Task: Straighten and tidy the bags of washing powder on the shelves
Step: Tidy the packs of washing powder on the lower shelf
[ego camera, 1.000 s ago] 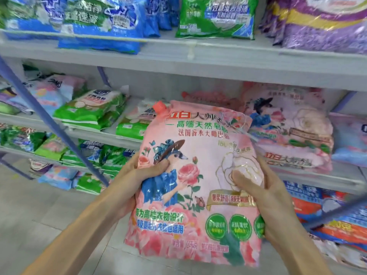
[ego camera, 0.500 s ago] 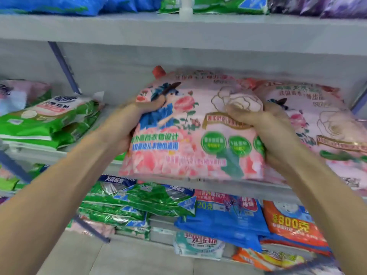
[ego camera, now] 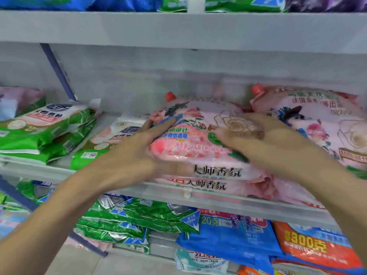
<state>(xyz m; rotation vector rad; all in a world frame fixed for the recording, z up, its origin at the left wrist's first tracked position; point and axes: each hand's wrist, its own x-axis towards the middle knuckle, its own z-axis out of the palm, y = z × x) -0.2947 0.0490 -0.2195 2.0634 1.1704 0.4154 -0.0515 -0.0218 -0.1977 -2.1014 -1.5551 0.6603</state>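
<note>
Both hands [ego camera: 137, 153] [ego camera: 278, 143] flat on pink bag [ego camera: 198, 116]

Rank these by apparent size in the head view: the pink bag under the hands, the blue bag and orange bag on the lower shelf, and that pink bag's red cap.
1. pink bag, largest.
2. blue bag and orange bag: look alike, both partly hidden, so unranked.
3. red cap, smallest by far.

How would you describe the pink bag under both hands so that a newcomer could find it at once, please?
On the middle shelf, between green-and-white bags on the left and a neighbouring pink bag on the right, lies a pink floral bag stacked on a second pink bag. It alone has the left hand at its side and the right hand on top.
</note>
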